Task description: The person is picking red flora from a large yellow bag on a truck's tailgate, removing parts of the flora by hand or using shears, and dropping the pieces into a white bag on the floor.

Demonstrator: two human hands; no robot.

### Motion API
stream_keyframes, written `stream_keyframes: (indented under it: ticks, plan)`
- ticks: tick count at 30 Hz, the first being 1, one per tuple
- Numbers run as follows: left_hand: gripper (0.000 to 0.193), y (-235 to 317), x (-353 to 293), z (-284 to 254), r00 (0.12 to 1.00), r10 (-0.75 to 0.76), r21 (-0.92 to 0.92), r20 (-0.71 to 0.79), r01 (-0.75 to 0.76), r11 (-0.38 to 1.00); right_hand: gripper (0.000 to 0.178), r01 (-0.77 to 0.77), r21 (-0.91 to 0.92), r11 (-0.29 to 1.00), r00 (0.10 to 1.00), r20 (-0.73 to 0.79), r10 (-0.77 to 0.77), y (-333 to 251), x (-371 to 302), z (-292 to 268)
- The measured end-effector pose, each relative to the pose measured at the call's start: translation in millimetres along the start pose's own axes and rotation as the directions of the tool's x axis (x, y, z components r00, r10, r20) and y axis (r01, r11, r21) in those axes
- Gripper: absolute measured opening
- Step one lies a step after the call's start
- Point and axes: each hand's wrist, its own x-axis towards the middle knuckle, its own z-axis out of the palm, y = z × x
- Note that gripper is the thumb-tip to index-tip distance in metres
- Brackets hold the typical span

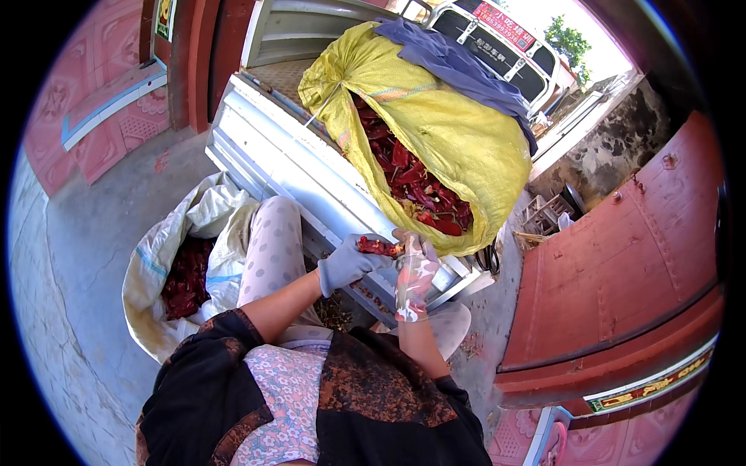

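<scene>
My left hand (346,262), in a grey glove, is closed around a dried red chili pepper (378,247). My right hand (416,276) wears a pink camouflage glove, and its fingers pinch the pepper's right end. Both hands meet just in front of a large yellow woven sack (466,155) lying on its side. Through the sack's long opening shows a heap of dried red peppers (408,172). Beside my left leg stands an open white woven sack (140,299) with more dark red peppers (186,279) inside.
The yellow sack rests on a truck bed with a white side panel (291,167), close before my knees. Dark blue cloth (458,58) drapes over the sack. A red metal door (614,272) stands at the right. Bits of debris (334,311) lie below my hands.
</scene>
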Motion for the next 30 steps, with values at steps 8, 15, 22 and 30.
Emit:
stream_keyframes:
  ticks: [8, 15, 22, 30]
  plan:
    - [0.012, 11, -14, -9, 0.993, -0.114, -0.24, -0.04, 0.101, 0.966, 0.025, 0.192, -0.862, 0.469, 0.915, 0.331, 0.233, -47, 27, -42]
    - [0.013, 28, -12, 0, 0.996, -0.085, -0.164, -0.025, 0.08, 0.983, 0.025, 0.28, -0.959, 0.042, 0.958, 0.282, 0.054, -39, 92, -43]
    - [0.011, 28, -9, -1, 0.998, -0.054, -0.262, 0.031, 0.061, 0.963, 0.03, 0.254, -0.966, 0.047, 0.961, 0.257, 0.104, -16, 87, -48]
    - [0.017, 45, -5, 16, 0.993, -0.097, -0.393, -0.062, 0.065, 0.917, 0.023, -0.168, -0.177, 0.97, 0.986, -0.039, 0.164, -16, 71, -62]
